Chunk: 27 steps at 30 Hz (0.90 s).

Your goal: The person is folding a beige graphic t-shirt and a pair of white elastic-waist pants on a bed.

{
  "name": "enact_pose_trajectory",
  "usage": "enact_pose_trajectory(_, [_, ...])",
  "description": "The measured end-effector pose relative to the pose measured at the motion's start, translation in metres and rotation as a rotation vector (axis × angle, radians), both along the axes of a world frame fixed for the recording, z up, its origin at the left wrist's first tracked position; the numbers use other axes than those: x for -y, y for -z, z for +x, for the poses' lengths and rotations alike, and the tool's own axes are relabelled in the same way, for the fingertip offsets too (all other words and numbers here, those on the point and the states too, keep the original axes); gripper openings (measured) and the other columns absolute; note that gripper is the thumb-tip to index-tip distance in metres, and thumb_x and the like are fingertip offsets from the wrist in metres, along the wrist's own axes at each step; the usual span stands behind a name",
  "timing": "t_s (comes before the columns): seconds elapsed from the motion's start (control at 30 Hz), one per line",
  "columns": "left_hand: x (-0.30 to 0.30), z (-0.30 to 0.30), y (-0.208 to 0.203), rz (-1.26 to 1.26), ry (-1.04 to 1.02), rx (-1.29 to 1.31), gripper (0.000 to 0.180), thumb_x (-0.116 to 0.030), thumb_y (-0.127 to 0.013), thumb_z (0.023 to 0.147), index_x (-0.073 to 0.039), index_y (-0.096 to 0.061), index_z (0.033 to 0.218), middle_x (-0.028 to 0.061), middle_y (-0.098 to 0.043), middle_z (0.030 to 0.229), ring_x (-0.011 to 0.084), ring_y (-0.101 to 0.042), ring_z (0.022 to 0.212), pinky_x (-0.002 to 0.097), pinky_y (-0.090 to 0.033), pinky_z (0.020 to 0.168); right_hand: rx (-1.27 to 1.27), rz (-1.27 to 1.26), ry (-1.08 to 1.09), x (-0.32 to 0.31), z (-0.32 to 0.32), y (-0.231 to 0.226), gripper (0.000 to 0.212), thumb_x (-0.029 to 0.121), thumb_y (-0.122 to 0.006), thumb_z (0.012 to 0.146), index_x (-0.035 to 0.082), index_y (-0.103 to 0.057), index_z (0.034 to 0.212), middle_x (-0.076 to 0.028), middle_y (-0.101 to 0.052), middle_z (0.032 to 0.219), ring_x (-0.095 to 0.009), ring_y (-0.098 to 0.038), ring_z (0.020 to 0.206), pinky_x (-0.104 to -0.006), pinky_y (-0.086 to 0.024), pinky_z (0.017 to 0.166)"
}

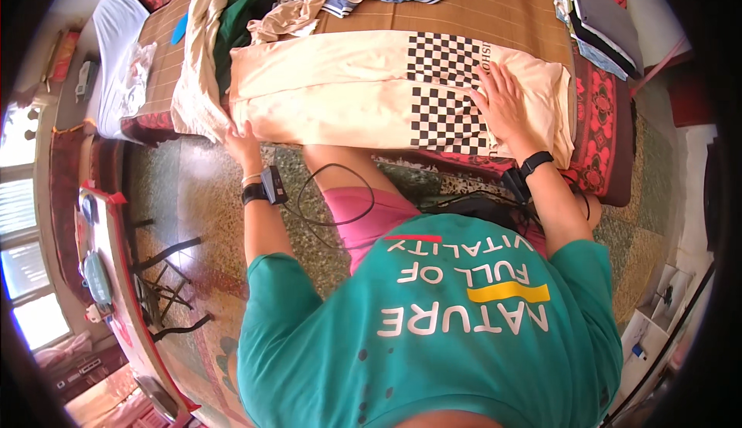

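The bed (495, 12) lies at twelve o'clock. My right grip (506, 105), two o'clock, lies open-palmed, apparently steadying the cream garment (332, 80); my left grip (244, 150), ten o'clock, meets its corner, closure indiscernible.

- Three lines of white capital letters (510, 317) ran upside down across the teal T-shirt (464, 378).
- Dark capital letters (486, 58), partly covered, stood beside the black checkered panels (442, 59) on the folded cream garment (325, 103).
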<state>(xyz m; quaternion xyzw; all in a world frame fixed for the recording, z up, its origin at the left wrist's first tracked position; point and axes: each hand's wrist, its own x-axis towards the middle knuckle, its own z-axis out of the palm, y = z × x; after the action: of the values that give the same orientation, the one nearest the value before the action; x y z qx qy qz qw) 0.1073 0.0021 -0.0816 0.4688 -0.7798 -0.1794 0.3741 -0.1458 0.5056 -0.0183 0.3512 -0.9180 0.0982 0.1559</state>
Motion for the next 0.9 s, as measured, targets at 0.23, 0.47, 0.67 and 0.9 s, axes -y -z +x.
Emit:
enact_pose_trajectory(0.23, [-0.005, -0.021, -0.035, 0.116, 0.123, 0.021, 0.044, -0.035, -0.065, 0.079, 0.004, -0.060, 0.098, 0.0188, -0.062, 0.088, 0.0301, -0.060, 0.081, 0.0376, -0.047, 0.074, 0.163, -0.060, 0.064, -0.002, -0.006, 0.000, 0.054, 0.045, -0.044, 0.090, 0.018, -0.035, 0.136, -0.015, -0.026, 0.143, -0.034, -0.017, 0.134, -0.0487, -0.012, 0.108])
enact_pose_trajectory(0.47, [0.035, -0.036, -0.037, 0.014, 0.149, 0.245, 0.054, -0.047, -0.061, 0.078, 0.001, -0.060, 0.103, 0.0193, -0.060, 0.098, 0.0343, -0.055, 0.096, 0.0388, -0.044, 0.083, 0.136, -0.061, -0.117, 0.060, 0.024, -0.036, 0.051, 0.038, -0.046, 0.091, 0.014, -0.037, 0.135, -0.017, -0.028, 0.142, -0.035, -0.021, 0.133, -0.0499, -0.016, 0.106])
enact_pose_trajectory(0.67, [0.049, -0.053, -0.055, 0.154, 0.092, 0.367, 0.065, -0.057, -0.065, 0.069, 0.001, -0.062, 0.099, 0.0193, -0.063, 0.089, 0.0321, -0.060, 0.089, 0.0375, -0.046, 0.078, 0.183, 0.042, -0.189, 0.083, 0.041, -0.023, 0.050, 0.036, -0.047, 0.091, 0.014, -0.037, 0.135, -0.017, -0.027, 0.142, -0.036, -0.020, 0.133, -0.0506, -0.016, 0.107])
enact_pose_trajectory(0.9, [0.062, -0.053, -0.051, 0.255, 0.176, 0.405, 0.060, -0.055, -0.073, 0.064, 0.002, -0.063, 0.080, 0.0122, -0.065, 0.071, 0.0232, -0.063, 0.066, 0.0320, -0.049, 0.062, 0.189, 0.081, -0.193, 0.083, 0.038, -0.016, 0.050, 0.037, -0.048, 0.090, 0.014, -0.039, 0.134, -0.016, -0.029, 0.141, -0.035, -0.021, 0.132, -0.0497, -0.016, 0.107])
